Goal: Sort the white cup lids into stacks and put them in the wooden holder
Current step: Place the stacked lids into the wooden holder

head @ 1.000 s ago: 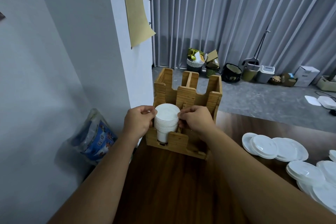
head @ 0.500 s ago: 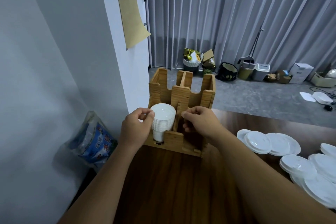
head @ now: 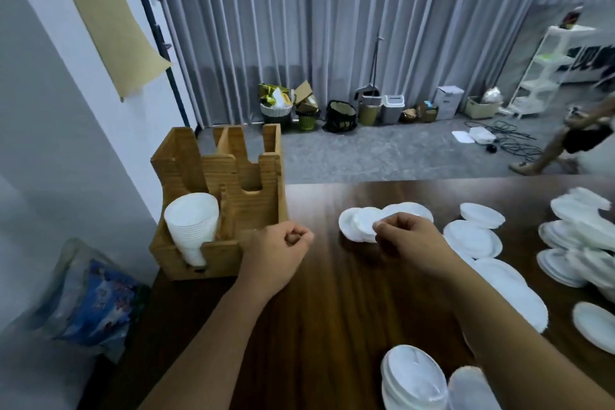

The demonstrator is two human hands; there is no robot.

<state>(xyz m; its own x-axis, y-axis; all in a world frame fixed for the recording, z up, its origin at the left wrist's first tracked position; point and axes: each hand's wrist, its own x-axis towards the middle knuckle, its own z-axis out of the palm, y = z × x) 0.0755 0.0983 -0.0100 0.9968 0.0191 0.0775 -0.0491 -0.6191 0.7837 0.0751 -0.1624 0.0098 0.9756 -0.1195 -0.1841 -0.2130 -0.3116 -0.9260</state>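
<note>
The left hand (head: pixel 278 251) hangs over the dark wooden table (head: pixel 332 326) with its fingers curled into a loose fist around nothing, just in front of the wooden holder's right front corner; the right hand (head: pixel 407 240) is curled too, its fingertips (head: pixel 379 226) at the edge of a small overlapping cluster of flat white round cup lids (head: pixel 361 221), though whether it actually pinches one I cannot tell. More white lids lie scattered to the right of that hand (head: pixel 472 238), a heaped pile sits near the table's far right edge (head: pixel 579 230), and a neat stack stands at the near edge between the forearms (head: pixel 412 379). The light wooden slotted holder (head: pixel 253 203) stands at the table's left back corner against the pale wall; its front left compartment holds a tall nested stack of white lids (head: pixel 193 226) leaning slightly, and the slot beside it on the right looks unfilled. A crumpled blue and clear plastic bag (head: pixel 90 293) lies below the table's left edge; bins and baskets (head: pixel 336 110) line the grey curtain (head: pixel 332 27) behind; another person's legs (head: pixel 562 143) show at the far right.
</note>
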